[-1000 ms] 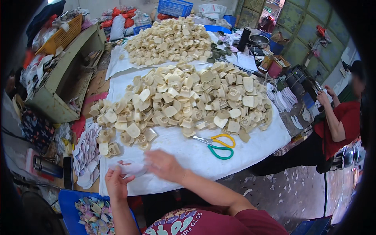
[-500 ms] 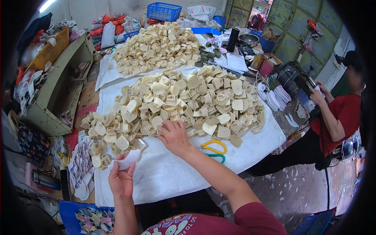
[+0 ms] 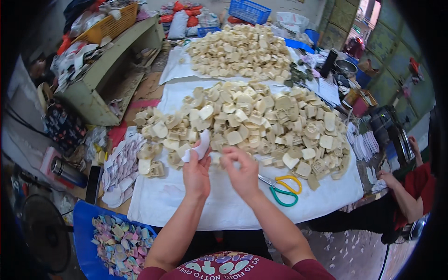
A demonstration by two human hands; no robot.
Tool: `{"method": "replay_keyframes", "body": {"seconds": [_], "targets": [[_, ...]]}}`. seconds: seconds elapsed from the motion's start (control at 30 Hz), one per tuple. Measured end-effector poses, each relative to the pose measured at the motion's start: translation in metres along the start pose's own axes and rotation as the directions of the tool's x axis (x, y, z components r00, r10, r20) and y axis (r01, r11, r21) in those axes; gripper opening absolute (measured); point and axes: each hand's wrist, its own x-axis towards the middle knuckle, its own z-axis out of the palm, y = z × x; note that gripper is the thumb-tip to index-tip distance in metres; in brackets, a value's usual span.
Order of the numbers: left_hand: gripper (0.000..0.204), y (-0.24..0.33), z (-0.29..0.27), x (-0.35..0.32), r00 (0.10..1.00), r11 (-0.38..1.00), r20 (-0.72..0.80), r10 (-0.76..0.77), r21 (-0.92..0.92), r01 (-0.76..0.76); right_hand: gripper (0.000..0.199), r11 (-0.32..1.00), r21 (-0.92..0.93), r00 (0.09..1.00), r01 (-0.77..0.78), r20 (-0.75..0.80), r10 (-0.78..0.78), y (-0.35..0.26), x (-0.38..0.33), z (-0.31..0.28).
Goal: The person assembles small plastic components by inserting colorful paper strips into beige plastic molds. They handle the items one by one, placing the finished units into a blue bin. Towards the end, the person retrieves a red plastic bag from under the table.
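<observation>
Upright in front of the pile, my left hand (image 3: pixel 196 176) grips a curved white piece of thin sheet material (image 3: pixel 198 147) between thumb and fingers. Just to its right, my right hand (image 3: pixel 241 172) has its fingers curled together; whether something is between them is blurred. Behind both hands spreads a heap of cream blocks (image 3: pixel 261 112) that look like shoe heels, some with hollow undersides. Scissors (image 3: pixel 280 189) with one yellow and one green handle lie on the white-covered table (image 3: pixel 224 212), right of my right hand.
A second cream heap (image 3: pixel 242 49) lies farther back. At the left are stacked white pieces (image 3: pixel 119 170), a dark flask (image 3: pixel 67 171) and a blue bin (image 3: pixel 86 242) of multicoloured pieces. A person in red (image 3: pixel 410 196) works at the right.
My right hand has drawn back from the heap toward my left hand. My left hand has raised the white piece and moved right. The view has shifted.
</observation>
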Motion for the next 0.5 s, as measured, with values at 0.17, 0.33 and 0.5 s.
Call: {"method": "replay_keyframes", "body": {"seconds": [0.17, 0.33, 0.5], "targets": [[0.047, 0.041, -0.011, -0.019, 0.983, 0.973, 0.029, -0.183, -0.139, 0.185, 0.038, 0.991, 0.109, 0.936, -0.074, 0.349, 0.032, -0.065, -0.031, 0.018], [0.047, 0.068, -0.033, -0.052, 0.962, 0.927, 0.094, -0.257, -0.258, 0.273, 0.054, 0.902, 0.089, 0.675, 0.423, 0.633, -0.379, -0.074, -0.021, 0.006], [0.038, 0.080, -0.041, -0.073, 0.981, 0.953, 0.060, -0.187, -0.233, 0.195, 0.046, 0.911, 0.045, 0.750, 0.410, 0.552, -0.365, -0.079, -0.028, -0.008]]}}
